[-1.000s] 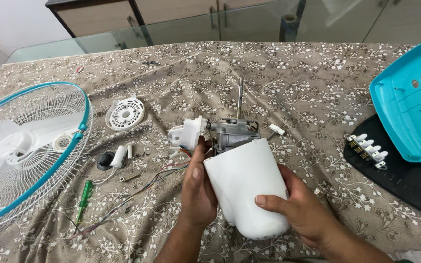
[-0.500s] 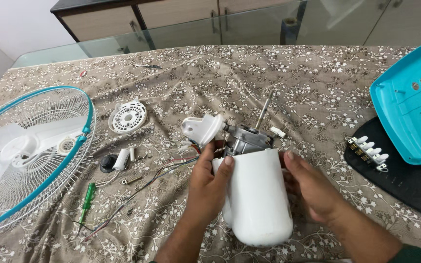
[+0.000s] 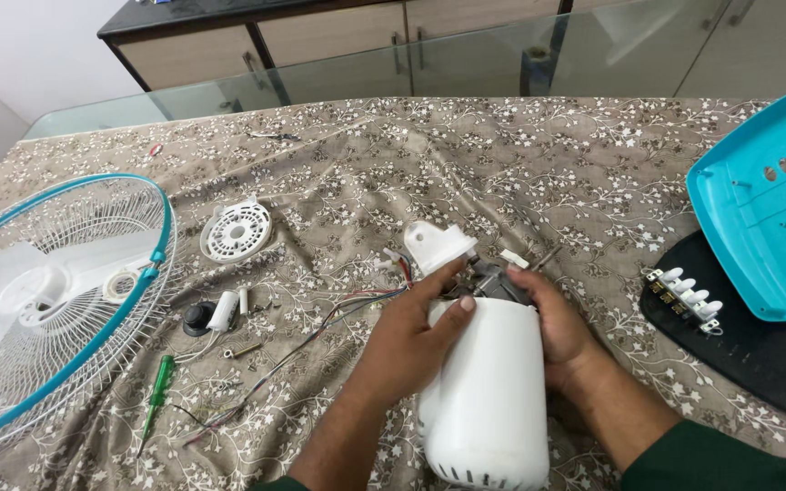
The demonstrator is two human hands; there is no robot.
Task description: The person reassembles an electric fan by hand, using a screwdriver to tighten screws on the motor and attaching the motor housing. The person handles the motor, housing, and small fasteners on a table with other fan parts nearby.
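Between your two hands, low in the middle of the tabletop, sits the white motor housing, a smooth, rounded plastic shell with slotted vents along its near end. Your left hand wraps its left flank in a closed grip, thumb laid flat across the top; your right hand clasps the right side the same way, fingers curled over the rim. From the far end pokes the grey metal motor and a white plastic bracket, tilted, with thin coloured wires trailing off to the left over the cloth (a brown fabric, wrinkled, printed with pale flowers). Well to the left lie a wire fan guard with a teal rim, a round slotted white cap and a green-handled screwdriver. At the right edge rests a teal plastic base, beside a row of white push switches on a black mat.
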